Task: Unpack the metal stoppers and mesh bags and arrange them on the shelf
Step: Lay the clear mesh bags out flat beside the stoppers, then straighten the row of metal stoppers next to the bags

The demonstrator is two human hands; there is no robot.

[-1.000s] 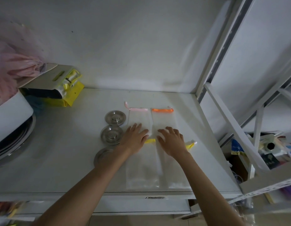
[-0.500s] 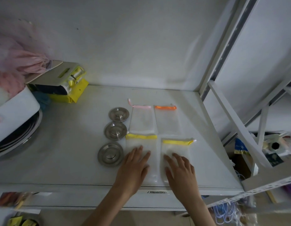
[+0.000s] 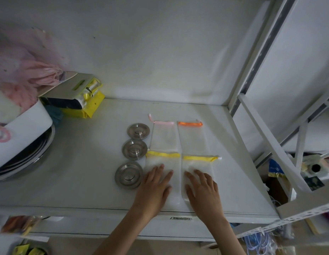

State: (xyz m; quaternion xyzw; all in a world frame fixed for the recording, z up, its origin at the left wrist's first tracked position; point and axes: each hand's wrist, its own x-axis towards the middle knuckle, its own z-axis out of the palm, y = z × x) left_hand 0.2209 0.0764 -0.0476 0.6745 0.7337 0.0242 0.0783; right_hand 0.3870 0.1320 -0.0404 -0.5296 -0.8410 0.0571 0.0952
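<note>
- The left hand (image 3: pixel 154 188) lies flat, fingers spread, on the near mesh bag with a yellow band (image 3: pixel 161 168); it presses on the bag and grips nothing.
- The right hand (image 3: pixel 203 187) lies flat in the same way on the second yellow-banded mesh bag (image 3: pixel 197 169), just beside the first; it also holds nothing.
- Beyond the fingertips, two more bags lie flat on the shelf (image 3: pixel 86 172): the pink-banded mesh bag (image 3: pixel 163 135) ahead of the left hand and the orange-banded mesh bag (image 3: pixel 192 137) ahead of the right hand. The four bags make a neat block, edges touching or almost touching.
- To the left of the left hand, three metal stoppers (image 3: pixel 134 149) stand in a line going away from the person; the nearest one is just beside the left thumb side.
- I judge that the arranging is nearly finished and the hands only smooth the last two bags.
- The bags look very light, thin and soft, so they probably slide or wrinkle easily; a flat palm is good for pressing, and the coloured band or its cord end is the firmer place to pinch.
- The stoppers look stiff, smooth and heavier; the raised knob in the middle seems the best place to take hold.
- Far to the left of the hands, a yellow package (image 3: pixel 86 107) and a pink plastic bag (image 3: pixel 25 70) are well apart from the work.
</note>
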